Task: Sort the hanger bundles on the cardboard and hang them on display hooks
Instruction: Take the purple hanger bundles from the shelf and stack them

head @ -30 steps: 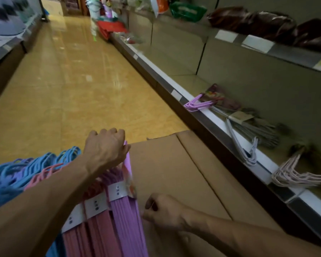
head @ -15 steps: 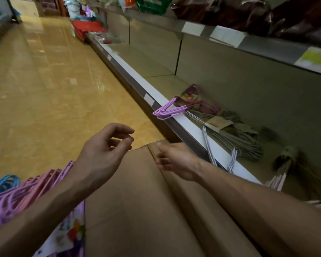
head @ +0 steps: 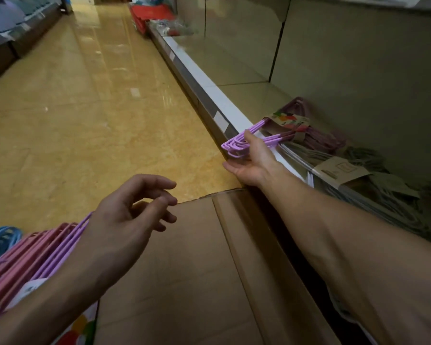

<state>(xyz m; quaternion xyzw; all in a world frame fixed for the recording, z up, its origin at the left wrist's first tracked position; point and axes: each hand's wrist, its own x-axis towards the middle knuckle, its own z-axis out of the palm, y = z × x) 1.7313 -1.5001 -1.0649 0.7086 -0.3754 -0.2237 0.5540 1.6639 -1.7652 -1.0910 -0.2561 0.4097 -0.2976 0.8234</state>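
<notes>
Head view: the purple hanger bundle [head: 249, 143] lies on the low shelf [head: 224, 103], its corner poking over the white edge. The right hand [head: 253, 161] has its thumb over that corner and fingers beneath, apparently closing on it, though the grip is partly hidden. This looks like the pickup for hanging; next it needs a firm hold and a lift clear. The left hand [head: 125, 220] hovers loosely curled, holding nothing, above the cardboard [head: 184, 270], beside the pink bundles [head: 28, 255].
</notes>
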